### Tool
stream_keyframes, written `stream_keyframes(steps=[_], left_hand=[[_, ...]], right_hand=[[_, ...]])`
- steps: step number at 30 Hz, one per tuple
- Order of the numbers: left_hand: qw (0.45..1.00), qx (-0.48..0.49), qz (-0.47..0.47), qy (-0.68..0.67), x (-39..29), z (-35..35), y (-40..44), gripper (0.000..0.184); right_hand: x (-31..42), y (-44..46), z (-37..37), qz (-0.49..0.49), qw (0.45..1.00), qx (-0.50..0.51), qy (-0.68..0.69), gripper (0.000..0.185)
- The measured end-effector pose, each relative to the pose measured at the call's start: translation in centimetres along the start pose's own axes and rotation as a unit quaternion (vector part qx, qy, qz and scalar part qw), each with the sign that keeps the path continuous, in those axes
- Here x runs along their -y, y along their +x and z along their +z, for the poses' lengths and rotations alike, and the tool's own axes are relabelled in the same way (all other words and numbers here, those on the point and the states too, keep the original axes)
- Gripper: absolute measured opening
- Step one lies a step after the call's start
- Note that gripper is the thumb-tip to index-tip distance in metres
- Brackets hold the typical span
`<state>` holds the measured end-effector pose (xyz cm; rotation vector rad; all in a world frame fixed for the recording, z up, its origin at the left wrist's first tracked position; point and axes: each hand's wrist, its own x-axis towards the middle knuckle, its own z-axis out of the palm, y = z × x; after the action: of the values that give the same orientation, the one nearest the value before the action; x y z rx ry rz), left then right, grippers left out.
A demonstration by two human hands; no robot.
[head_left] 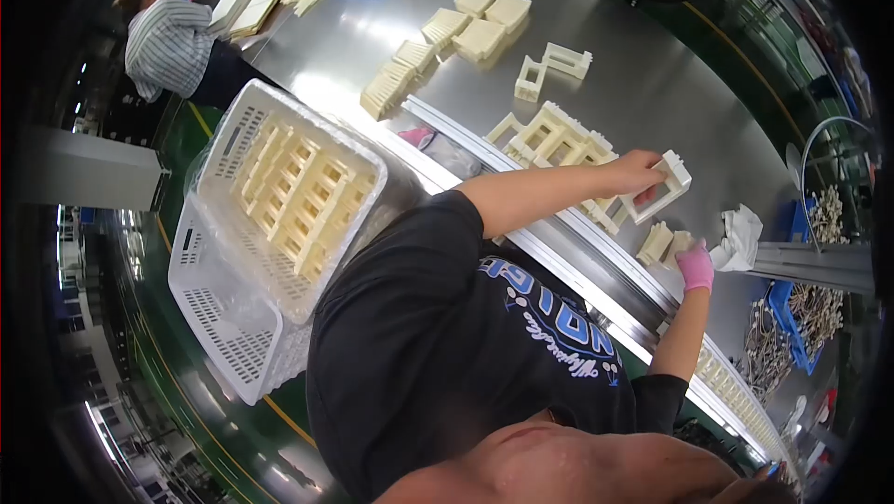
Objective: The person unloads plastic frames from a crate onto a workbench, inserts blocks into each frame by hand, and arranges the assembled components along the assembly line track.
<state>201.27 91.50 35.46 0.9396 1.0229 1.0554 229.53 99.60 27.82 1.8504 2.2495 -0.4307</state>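
My left hand [641, 174], bare, is closed around one side of a cream rectangular frame [678, 186], which it holds over the metal table. My right hand [695, 266], in a pink glove, is low at the table with its fingers on a small cream block [677, 247]. Beside that block lies another cream block [655, 243]. A group of cream frames [559, 139] stands in a row under and beyond my left forearm. Two more open frames [566, 61] lie farther back on the table.
Stacked cream parts [480, 39] are on the metal table [643, 76]. A white crate [358, 155] of frames stands left, near metal rails [540, 248]. A crumpled white cloth [738, 237] lies right of my gloved hand. Another person [172, 43] is at the upper left.
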Motion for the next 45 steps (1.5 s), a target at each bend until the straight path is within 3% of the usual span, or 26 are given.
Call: stream_keyframes(steps=[4,7,8,9,11,12,13,15,17,20,23,26,28,30,36,40,43,45], left_hand=[[0.995,-0.076,-0.037,-0.055,3.8,-0.9,0.0,0.024],[0.992,-0.101,-0.068,0.022,4.1,-1.2,-0.5,0.026],[0.998,-0.06,-0.025,0.012,6.7,-2.4,0.6,0.027],[0.992,-0.12,-0.046,-0.009,6.1,-2.0,0.1,0.024],[0.987,-0.136,-0.06,-0.062,5.3,-1.8,-1.5,0.021],[0.988,-0.128,-0.05,-0.066,5.5,-1.9,-1.8,0.022],[0.989,-0.124,-0.036,-0.07,5.6,-1.9,-1.9,0.023],[0.991,-0.126,-0.037,-0.029,5.0,-1.4,-2.5,0.025],[0.99,-0.129,-0.016,0.056,6.0,-1.6,-2.6,0.027],[0.99,-0.103,0.033,0.085,5.9,-0.7,-3.0,0.032],[0.991,-0.077,0.061,0.088,5.7,-0.1,-3.6,0.034],[0.976,-0.074,0.139,0.152,5.4,0.2,-4.1,0.038],[0.976,-0.047,0.169,0.131,5.6,0.0,-4.0,0.041],[0.982,-0.066,0.14,0.112,5.0,0.2,-4.3,0.043],[0.99,-0.058,0.093,0.091,4.3,0.1,-4.3,0.043],[0.995,-0.011,0.019,-0.102,4.8,0.0,-3.9,0.038],[0.996,0.018,-0.041,-0.074,3.4,0.2,-4.5,0.035],[0.996,0.04,-0.026,-0.079,4.7,-0.1,-3.9,0.035]], right_hand=[[1.4,-1.0,0.0,-0.009,0.999,-0.033,-0.027,0.049],[-0.4,-0.5,1.5,-0.019,0.996,-0.091,-0.009,0.045],[-0.4,-0.7,1.5,-0.025,0.995,-0.097,-0.015,0.042],[1.0,-2.1,0.1,-0.018,0.994,-0.106,-0.02,0.036],[2.3,-3.2,-1.1,0.011,0.988,-0.153,0.015,0.027],[2.2,-3.0,-0.9,-0.021,0.98,-0.199,0.023,0.027],[3.3,-4.0,-1.9,-0.121,0.955,-0.26,0.072,0.029],[6.6,-6.5,-4.9,-0.147,0.948,-0.075,0.272,0.033],[9.4,-7.8,-5.4,-0.224,0.929,-0.012,0.293,0.029],[13.3,-10.3,-6.7,-0.12,0.883,0.121,0.438,0.026],[15.0,-10.1,-4.9,-0.133,0.885,-0.015,0.447,0.027],[16.6,-10.0,-1.0,-0.207,0.875,-0.302,0.317,0.03],[16.5,-10.2,-0.7,-0.239,0.848,-0.309,0.359,0.038],[16.8,-10.2,-0.2,-0.254,0.8,-0.32,0.44,0.04],[16.8,-10.4,-1.0,-0.25,0.833,-0.312,0.381,0.04],[16.7,-11.5,-2.6,-0.25,0.843,-0.195,0.434,0.041],[16.5,-12.0,-4.1,-0.263,0.817,-0.071,0.509,0.04],[15.3,-12.3,-5.6,-0.244,0.813,-0.007,0.529,0.037]])
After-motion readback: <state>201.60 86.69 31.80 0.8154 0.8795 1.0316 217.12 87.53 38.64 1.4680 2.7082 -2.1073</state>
